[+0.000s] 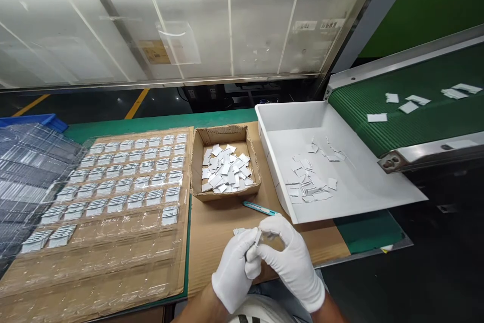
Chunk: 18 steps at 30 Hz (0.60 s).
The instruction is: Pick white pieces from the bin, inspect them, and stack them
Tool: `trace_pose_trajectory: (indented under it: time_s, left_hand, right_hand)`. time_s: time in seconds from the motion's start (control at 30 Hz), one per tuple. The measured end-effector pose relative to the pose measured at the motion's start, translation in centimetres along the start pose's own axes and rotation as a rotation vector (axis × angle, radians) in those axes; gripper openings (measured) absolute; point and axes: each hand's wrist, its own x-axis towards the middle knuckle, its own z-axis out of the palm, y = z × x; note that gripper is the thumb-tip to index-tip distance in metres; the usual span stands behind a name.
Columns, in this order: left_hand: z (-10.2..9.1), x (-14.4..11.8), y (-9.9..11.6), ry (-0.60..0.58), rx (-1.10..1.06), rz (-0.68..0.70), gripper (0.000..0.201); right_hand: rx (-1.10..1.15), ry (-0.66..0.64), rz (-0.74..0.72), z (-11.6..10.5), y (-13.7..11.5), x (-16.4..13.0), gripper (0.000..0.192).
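Both hands wear white gloves and meet low in the middle of the view. My left hand (pixel 238 265) is closed, its thumb and fingers around a small flat white piece (pixel 258 237). On the same piece, the thumb and forefinger of my right hand (pixel 289 257) are pinched. A few more white pieces (pixel 239 231) show just past my left knuckles; whether they lie on the cardboard or in the hand I cannot tell. Beyond the hands lies a teal box cutter (pixel 260 208). A cardboard box (pixel 226 196) behind it holds a heap of similar white pieces (pixel 227 169).
Left is a clear plastic tray (pixel 124 272) with rows of stacked white pieces. A pile of clear trays (pixel 30 177) stands farther left. At right, a white bin (pixel 363 182) with scattered pieces sits under a green conveyor belt (pixel 416 81) bearing several pieces.
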Motion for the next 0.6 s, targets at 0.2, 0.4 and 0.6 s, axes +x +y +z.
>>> trace_pose_trajectory:
  time_s: [0.2, 0.4, 0.6]
  left_hand:
    - [0.4, 0.0, -0.5, -0.076, -0.173, -0.108, 0.039]
    - [-0.4, 0.0, 0.5, 0.069, 0.192, 0.175, 0.052]
    - [-1.2, -0.4, 1.3, 0.113, 0.247, 0.168, 0.049]
  right_hand:
    - [-0.196, -0.019, -0.229, 0.2, 1.1, -0.3, 0.027]
    - [-0.289, -0.054, -0.228, -0.5, 0.4, 0.6, 0.011]
    - [-0.263, -0.076, -0.165, -0.8, 0.2, 0.6, 0.012]
